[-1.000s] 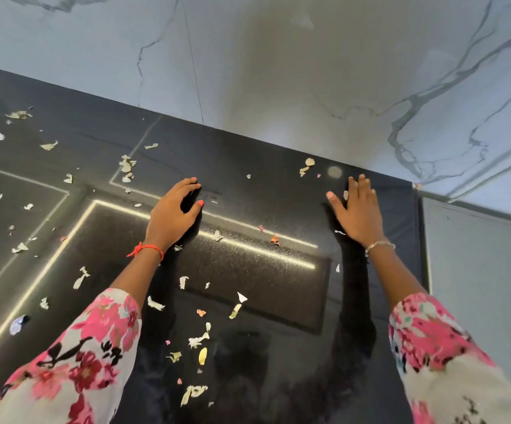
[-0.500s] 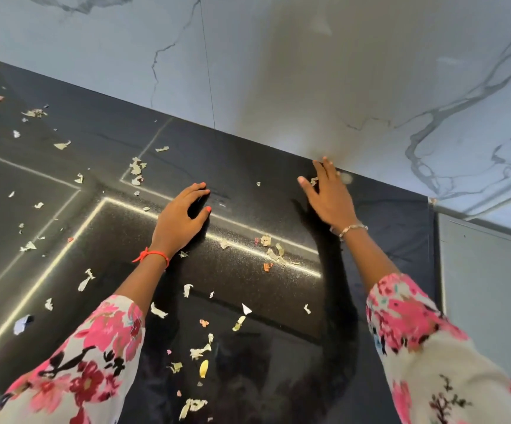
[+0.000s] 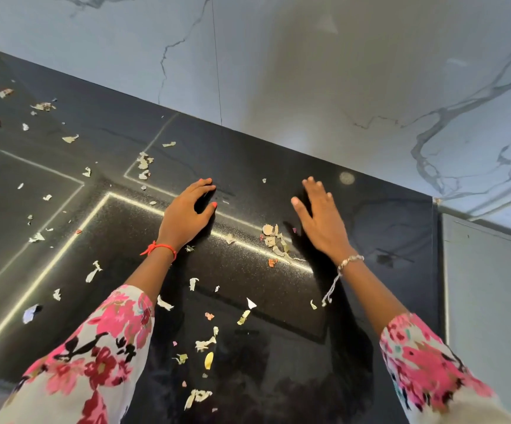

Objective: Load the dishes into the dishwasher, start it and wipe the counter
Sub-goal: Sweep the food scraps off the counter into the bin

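Note:
A glossy black counter (image 3: 379,228) fills the view, strewn with several small food scraps and peelings. My left hand (image 3: 187,214) rests on it with fingers curved and holds nothing. To its right my right hand (image 3: 321,223) lies flat on the surface, fingers spread, its edge next to a small heap of scraps (image 3: 274,240) gathered between the two hands. No cloth, dishes or dishwasher are in view.
A white marbled wall (image 3: 355,87) rises right behind the counter. A grey panel (image 3: 487,301) adjoins the counter's right edge. Bright light strips reflect across the surface. More scraps (image 3: 202,344) lie near me and far out to the left (image 3: 43,106).
My right hand reached up to the back wall, then swept back toward me and left, pushing scraps into a small heap. My left hand has stayed in place.

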A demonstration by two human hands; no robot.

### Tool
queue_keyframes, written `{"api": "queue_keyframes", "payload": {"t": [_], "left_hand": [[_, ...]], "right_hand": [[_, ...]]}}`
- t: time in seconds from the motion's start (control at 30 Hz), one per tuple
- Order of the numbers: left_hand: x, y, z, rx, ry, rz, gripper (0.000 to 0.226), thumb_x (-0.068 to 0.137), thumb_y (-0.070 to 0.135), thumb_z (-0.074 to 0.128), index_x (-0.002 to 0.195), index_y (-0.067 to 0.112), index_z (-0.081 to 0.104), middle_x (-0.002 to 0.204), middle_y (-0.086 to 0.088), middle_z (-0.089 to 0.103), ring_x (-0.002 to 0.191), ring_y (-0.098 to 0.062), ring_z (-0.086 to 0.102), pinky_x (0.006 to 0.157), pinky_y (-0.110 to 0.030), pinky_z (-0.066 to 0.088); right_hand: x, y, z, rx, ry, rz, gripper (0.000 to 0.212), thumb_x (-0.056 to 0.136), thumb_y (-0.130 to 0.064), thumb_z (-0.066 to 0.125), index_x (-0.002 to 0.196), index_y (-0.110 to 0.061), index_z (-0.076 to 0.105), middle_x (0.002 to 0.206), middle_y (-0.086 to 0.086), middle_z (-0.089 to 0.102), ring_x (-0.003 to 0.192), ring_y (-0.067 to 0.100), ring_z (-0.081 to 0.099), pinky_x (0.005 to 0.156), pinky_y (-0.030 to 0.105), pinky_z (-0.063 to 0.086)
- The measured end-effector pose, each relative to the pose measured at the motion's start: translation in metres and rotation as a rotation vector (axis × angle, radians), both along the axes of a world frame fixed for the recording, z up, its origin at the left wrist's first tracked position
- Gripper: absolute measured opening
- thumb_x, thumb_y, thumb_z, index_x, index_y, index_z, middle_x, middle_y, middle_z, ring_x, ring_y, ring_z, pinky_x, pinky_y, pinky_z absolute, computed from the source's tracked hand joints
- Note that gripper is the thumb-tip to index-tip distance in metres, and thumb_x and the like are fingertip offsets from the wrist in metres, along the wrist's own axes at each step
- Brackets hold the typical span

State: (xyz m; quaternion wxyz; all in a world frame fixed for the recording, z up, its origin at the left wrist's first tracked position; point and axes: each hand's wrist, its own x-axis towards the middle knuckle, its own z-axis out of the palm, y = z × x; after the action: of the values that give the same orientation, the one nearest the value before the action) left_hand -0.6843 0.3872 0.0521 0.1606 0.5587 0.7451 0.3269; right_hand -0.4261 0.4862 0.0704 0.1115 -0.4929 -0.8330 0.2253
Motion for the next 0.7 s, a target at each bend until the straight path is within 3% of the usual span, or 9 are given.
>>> {"api": "queue_keyframes", "payload": {"t": [0.1,0.23,0.33,0.5,0.63,0.7], "left_hand": [[0.0,0.0,0.001,-0.001,-0.002,0.001,0.037,0.09,0.026,0.057,0.127,0.021,0.054,0.14,0.009,0.046,0.132,-0.007,0.038,0.105,-0.027,0.032],[0.001,0.0,0.0,-0.001,0.002,0.012,0.038,0.089,0.026,0.057,0.127,0.022,0.054,0.14,0.01,0.046,0.132,-0.006,0.038,0.105,-0.025,0.03],[0.001,0.0,0.001,0.013,-0.006,0.004,0.037,0.09,0.024,0.058,0.127,0.02,0.054,0.14,0.008,0.047,0.133,-0.007,0.037,0.106,-0.024,0.029],[0.003,0.0,0.003,0.009,-0.007,0.018,0.037,0.09,0.023,0.058,0.127,0.02,0.055,0.14,0.009,0.047,0.133,-0.004,0.036,0.105,-0.019,0.026],[0.004,0.0,0.001,0.015,-0.002,0.023,0.038,0.089,0.023,0.058,0.127,0.021,0.055,0.139,0.01,0.047,0.133,-0.005,0.036,0.106,-0.019,0.026],[0.004,0.0,0.002,0.018,-0.005,0.021,0.037,0.089,0.023,0.058,0.126,0.021,0.055,0.139,0.01,0.048,0.133,-0.005,0.037,0.106,-0.022,0.029]], "right_hand": [[-0.019,-0.004,-0.009,0.063,-0.194,0.064,0.084,0.089,-0.069,0.011,0.149,-0.01,0.005,0.157,0.007,-0.003,0.145,0.018,-0.005,0.118,0.034,-0.004],[-0.046,-0.06,0.001,-0.016,0.002,0.384,0.08,0.089,-0.065,0.01,0.15,-0.015,0.003,0.157,-0.002,0.002,0.142,0.006,-0.003,0.119,0.032,-0.002],[-0.058,-0.036,0.011,-0.08,0.108,0.358,0.067,0.095,-0.056,0.02,0.149,-0.019,0.005,0.155,-0.009,-0.001,0.139,0.002,-0.004,0.116,0.027,0.0],[-0.075,0.031,-0.001,-0.019,-0.188,0.264,0.076,0.093,-0.06,0.017,0.149,-0.011,0.003,0.158,0.004,-0.004,0.145,0.014,-0.006,0.119,0.034,-0.004],[-0.076,-0.021,-0.001,0.028,-0.213,0.547,0.091,0.08,-0.071,-0.001,0.149,-0.012,-0.001,0.157,0.004,-0.008,0.144,0.013,-0.009,0.118,0.035,-0.006],[-0.064,-0.054,0.004,-0.091,-0.159,0.686,0.083,0.083,-0.067,0.004,0.149,-0.017,0.0,0.156,-0.002,-0.008,0.142,0.006,-0.012,0.118,0.031,-0.009]]}}
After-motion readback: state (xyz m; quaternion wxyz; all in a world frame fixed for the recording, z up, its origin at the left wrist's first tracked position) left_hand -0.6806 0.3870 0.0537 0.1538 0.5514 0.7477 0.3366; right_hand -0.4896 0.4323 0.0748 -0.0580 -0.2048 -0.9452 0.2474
